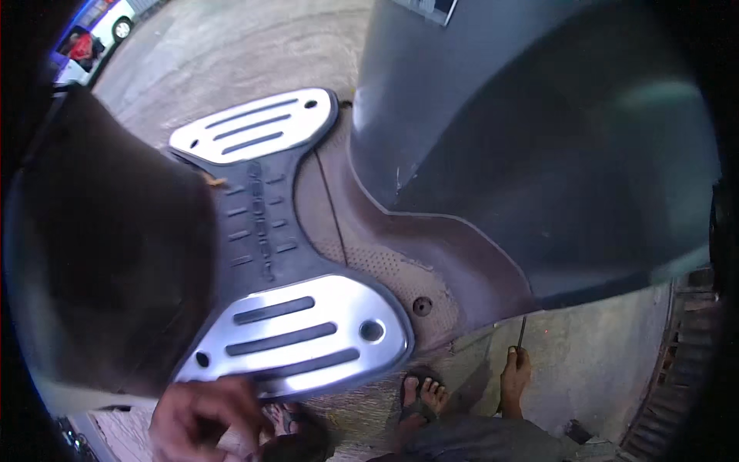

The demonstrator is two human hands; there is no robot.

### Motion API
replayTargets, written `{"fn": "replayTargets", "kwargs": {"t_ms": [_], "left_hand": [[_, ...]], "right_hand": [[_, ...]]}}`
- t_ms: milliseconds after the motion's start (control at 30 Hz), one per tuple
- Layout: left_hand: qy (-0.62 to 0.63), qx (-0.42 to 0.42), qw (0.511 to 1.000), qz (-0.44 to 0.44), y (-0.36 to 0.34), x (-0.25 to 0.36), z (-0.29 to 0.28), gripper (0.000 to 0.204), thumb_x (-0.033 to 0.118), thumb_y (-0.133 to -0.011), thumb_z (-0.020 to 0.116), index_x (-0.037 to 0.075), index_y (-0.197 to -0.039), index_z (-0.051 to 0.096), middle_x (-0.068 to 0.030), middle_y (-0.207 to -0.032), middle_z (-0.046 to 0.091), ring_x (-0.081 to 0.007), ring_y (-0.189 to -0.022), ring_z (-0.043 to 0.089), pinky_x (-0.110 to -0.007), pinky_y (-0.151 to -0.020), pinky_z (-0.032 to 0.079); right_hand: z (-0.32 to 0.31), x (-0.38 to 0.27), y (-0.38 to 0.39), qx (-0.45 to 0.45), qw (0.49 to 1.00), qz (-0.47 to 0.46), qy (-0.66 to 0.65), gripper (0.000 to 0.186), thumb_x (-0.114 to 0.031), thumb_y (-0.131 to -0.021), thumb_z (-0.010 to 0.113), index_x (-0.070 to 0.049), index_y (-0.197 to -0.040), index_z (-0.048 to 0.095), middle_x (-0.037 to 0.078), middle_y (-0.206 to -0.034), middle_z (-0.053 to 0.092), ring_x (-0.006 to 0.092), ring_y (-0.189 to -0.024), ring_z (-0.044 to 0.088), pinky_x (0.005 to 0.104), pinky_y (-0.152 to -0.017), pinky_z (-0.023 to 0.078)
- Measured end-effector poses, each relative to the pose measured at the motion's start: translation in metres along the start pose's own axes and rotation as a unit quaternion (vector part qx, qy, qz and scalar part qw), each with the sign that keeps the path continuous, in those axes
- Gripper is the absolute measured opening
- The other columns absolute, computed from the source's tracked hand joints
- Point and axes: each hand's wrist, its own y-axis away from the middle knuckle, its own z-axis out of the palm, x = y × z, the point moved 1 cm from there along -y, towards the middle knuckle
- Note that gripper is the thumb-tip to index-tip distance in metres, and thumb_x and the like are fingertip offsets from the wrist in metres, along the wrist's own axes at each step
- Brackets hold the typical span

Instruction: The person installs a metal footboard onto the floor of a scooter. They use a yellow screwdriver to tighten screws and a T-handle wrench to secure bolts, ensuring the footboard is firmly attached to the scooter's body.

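Logging mat (262, 219) lying across floorboard (373, 246), bridging near plate (296, 321) and far plate (258, 119) with dark ribbed rubber. Placing left hand (206, 422) at lower edge of near plate, showing curled fingers but blurring there; not telling whether touching the metal or gripping anything. Marking right hand (514, 377) below panel (539, 169), pinching fingertips together on rod (523, 335); running rod up to panel's lower edge, not telling whether touching or passing behind.

Handling, by judgement:
- Rating mat as fairly light, bending easily at its narrow rubber waist, being stiff at both plates.
- Expecting slipping on bright smooth metal, gripping better on rubber; expecting scratching sooner than breaking.
- Favouring taking hold at near plate's rim, setting thumb on top and fingers beneath, supporting far plate too; avoiding lifting by waist alone, risking folding.
- Rating rod as stiff, light, thin, possibly rolling between fingertips; favouring holding low, at the end nearest right hand, and pinching firmly.
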Motion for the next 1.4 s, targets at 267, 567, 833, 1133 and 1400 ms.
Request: {"fn": "replayTargets", "kwargs": {"t_ms": [267,567,833,1133,1400], "left_hand": [[0.061,0.209,0.968,0.126,-0.006,-0.005,0.032,0.028,0.033,-0.083,0.087,0.011,-0.085,0.071,-0.0038,-0.082,0.054,-0.0182,-0.071,0.053,-0.034,-0.063,0.051],[0.115,0.147,0.976,0.114,0.019,-0.007,0.017,0.033,0.035,-0.079,0.09,0.012,-0.079,0.066,-0.003,-0.092,0.051,-0.0213,-0.089,0.048,-0.042,-0.075,0.045],[0.185,0.271,0.932,0.154,0.014,-0.001,0.032,0.015,0.016,-0.092,0.075,0.01,-0.092,0.062,-0.0066,-0.095,0.061,-0.0224,-0.083,0.065,-0.046,-0.076,0.055],[0.299,0.104,0.937,0.148,0.018,-0.006,0.018,0.02,0.001,-0.091,0.071,0.002,-0.104,0.056,-0.0144,-0.097,0.065,-0.0315,-0.085,0.074,-0.053,-0.075,0.064],[0.336,0.23,0.91,0.079,0.01,-0.008,0.039,0.02,0.014,-0.096,0.066,-0.005,-0.101,0.06,-0.0201,-0.086,0.063,-0.037,-0.088,0.071,-0.047,-0.073,0.063]], "right_hand": [[-0.007,0.051,-0.035,-0.014,0.996,-0.089,0.011,0.04,-0.026,-0.104,0.059,0.012,-0.117,0.063,0.021,-0.104,0.071,0.0201,-0.098,0.06,0.0352,-0.087,0.047],[0.02,0.018,-0.025,-0.039,0.998,-0.009,0.054,0.034,-0.023,-0.103,0.055,0.005,-0.12,0.064,0.024,-0.109,0.071,0.0378,-0.099,0.068,0.0438,-0.088,0.051],[0.014,0.091,-0.056,-0.101,0.981,-0.088,0.139,0.04,-0.026,-0.1,0.064,0.004,-0.127,0.058,0.019,-0.101,0.069,0.0222,-0.084,0.065,0.0377,-0.073,0.053],[0.01,0.018,-0.038,-0.117,0.983,-0.025,0.136,0.038,-0.019,-0.098,0.061,0.0,-0.13,0.055,0.026,-0.112,0.07,0.0377,-0.104,0.07,0.0445,-0.091,0.051],[0.004,-0.003,-0.024,-0.09,0.958,-0.122,0.243,0.034,-0.015,-0.09,0.071,-0.002,-0.12,0.06,0.024,-0.096,0.071,0.0375,-0.085,0.071,0.0431,-0.079,0.055]]}}
